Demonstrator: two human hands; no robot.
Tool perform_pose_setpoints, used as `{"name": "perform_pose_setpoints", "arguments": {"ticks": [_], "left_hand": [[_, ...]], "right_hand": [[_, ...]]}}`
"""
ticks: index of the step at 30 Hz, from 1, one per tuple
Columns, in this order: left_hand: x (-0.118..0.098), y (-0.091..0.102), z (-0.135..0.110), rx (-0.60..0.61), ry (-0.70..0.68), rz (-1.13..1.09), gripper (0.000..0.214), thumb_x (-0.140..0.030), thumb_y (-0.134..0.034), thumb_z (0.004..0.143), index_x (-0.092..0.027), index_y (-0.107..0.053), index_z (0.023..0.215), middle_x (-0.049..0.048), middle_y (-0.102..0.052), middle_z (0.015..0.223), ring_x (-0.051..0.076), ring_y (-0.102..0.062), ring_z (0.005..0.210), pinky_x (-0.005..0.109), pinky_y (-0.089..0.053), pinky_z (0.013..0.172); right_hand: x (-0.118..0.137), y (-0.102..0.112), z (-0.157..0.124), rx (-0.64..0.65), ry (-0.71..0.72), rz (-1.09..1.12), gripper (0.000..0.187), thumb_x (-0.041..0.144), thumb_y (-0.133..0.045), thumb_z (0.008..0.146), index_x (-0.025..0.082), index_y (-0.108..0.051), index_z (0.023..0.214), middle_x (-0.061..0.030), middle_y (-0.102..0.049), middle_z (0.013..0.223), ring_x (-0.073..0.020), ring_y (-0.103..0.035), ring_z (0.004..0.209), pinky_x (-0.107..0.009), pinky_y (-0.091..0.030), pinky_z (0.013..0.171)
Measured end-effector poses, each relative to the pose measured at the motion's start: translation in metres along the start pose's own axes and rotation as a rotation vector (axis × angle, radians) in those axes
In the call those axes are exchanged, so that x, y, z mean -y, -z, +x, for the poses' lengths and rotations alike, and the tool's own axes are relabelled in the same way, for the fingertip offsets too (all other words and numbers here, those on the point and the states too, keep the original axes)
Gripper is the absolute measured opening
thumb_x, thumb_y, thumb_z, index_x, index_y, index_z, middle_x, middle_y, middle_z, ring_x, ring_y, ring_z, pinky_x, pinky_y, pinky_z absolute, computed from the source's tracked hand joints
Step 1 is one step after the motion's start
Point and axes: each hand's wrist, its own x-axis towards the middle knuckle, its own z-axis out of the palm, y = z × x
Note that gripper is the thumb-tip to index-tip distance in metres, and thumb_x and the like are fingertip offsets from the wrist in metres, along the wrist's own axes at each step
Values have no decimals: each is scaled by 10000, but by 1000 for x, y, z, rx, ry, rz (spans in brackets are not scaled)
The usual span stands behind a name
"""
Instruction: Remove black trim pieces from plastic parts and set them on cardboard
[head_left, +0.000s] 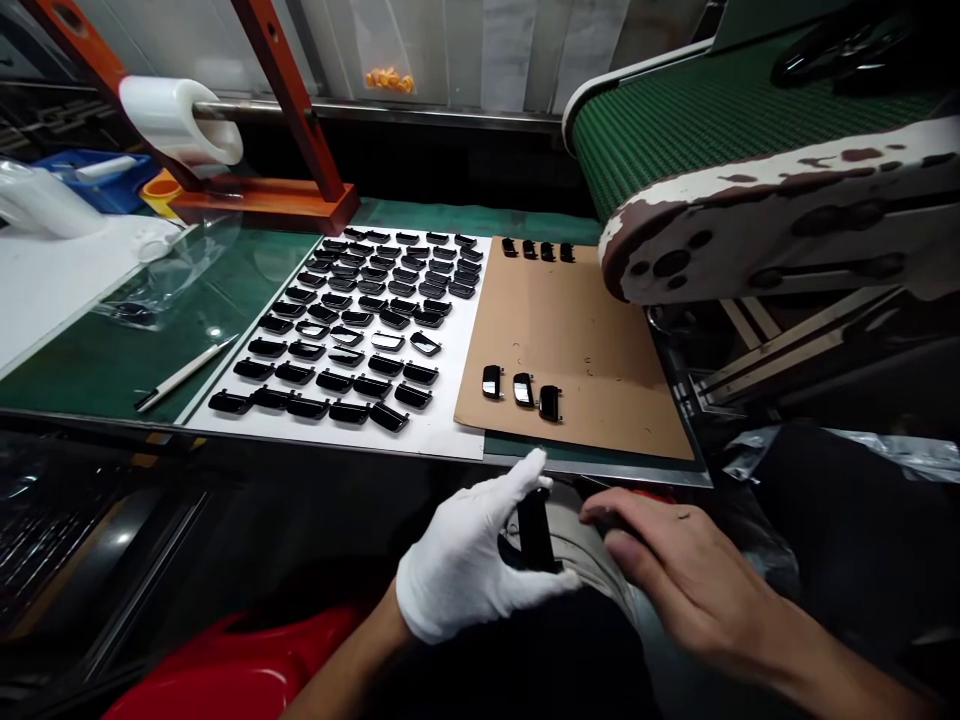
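Observation:
My left hand (pixel 487 550), in a white glove, grips a glossy black plastic part (pixel 535 530) by its two ends, between thumb and fingers. It is held over my lap, just below the table's front edge. To its right my bare right hand (pixel 675 560) is closed around a slim dark-handled tool (pixel 616 522); its working end is too dark to make out. Beyond my hands, a brown cardboard sheet (pixel 570 330) carries several black parts (pixel 550 403) near its front and more along its back edge. Many similar parts (pixel 349 412) lie in rows on a white sheet (pixel 442 430).
A green conveyor belt (pixel 675 130) juts in over the table's right side. An orange stand (pixel 300 205) holds a roll of clear film (pixel 169 120) at the back left. On the green mat (pixel 67 350) lies a pen (pixel 187 372). A red stool (pixel 240 660) is at lower left.

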Motion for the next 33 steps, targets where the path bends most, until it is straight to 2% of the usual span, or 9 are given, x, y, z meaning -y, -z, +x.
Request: {"name": "perform_pose_setpoints", "arguments": {"ticks": [3, 6, 11, 15, 20, 26, 33], "left_hand": [[-5, -1, 0, -14, 7, 3, 953, -392, -831, 604, -240, -338, 1405, 50, -672, 1154, 186, -667, 990, 251, -530, 898], [-10, -2, 0, -6, 10, -28, 970, -374, -844, 582, -242, -346, 1403, 39, -672, 1156, 177, -673, 968, 236, -529, 893], [-14, -2, -1, 3, 42, -121, 976, -321, -849, 570, -252, -351, 1407, 11, -679, 1140, 163, -673, 976, 212, -521, 899], [-17, -1, 0, 8, 50, -182, 968, -287, -847, 570, -267, -356, 1404, -9, -680, 1137, 157, -674, 973, 206, -522, 900], [-18, -4, 2, -5, 71, -237, 959, -266, -847, 573, -290, -362, 1400, -31, -674, 1143, 138, -670, 986, 171, -514, 902], [-16, -7, 0, -11, 110, -208, 919, -278, -831, 594, -236, -383, 1396, 2, -685, 1121, 154, -676, 979, 185, -526, 896], [-18, -11, 1, -15, 119, -169, 843, -298, -805, 617, -193, -434, 1366, 33, -704, 1079, 167, -697, 907, 210, -560, 844]], "right_hand": [[9, -1, 1, 97, 10, -222, 610, 781, -408, 740, 190, -523, 837, -16, -604, 702, -205, -582, 582, -335, -401, 521], [13, -5, 4, 107, 14, -340, 680, 848, -414, 654, 192, -496, 818, -18, -601, 696, -229, -600, 569, -346, -397, 501], [15, -7, 10, 87, 16, -392, 719, 876, -371, 638, 194, -497, 826, -16, -595, 679, -234, -604, 536, -347, -407, 478], [16, -6, 11, 121, -2, -361, 776, 901, -322, 622, 182, -518, 837, -45, -623, 710, -261, -623, 573, -373, -437, 508], [15, -9, 10, 105, 11, -363, 805, 882, -220, 680, 162, -545, 834, -64, -638, 697, -265, -629, 565, -365, -424, 488], [12, -14, 11, -36, 123, -502, 799, 843, -142, 735, 162, -559, 765, -38, -606, 592, -253, -608, 468, -338, -331, 403], [3, -15, 10, 4, 150, -534, 874, 835, -61, 739, 142, -592, 786, -60, -621, 600, -255, -626, 493, -335, -349, 419]]}}
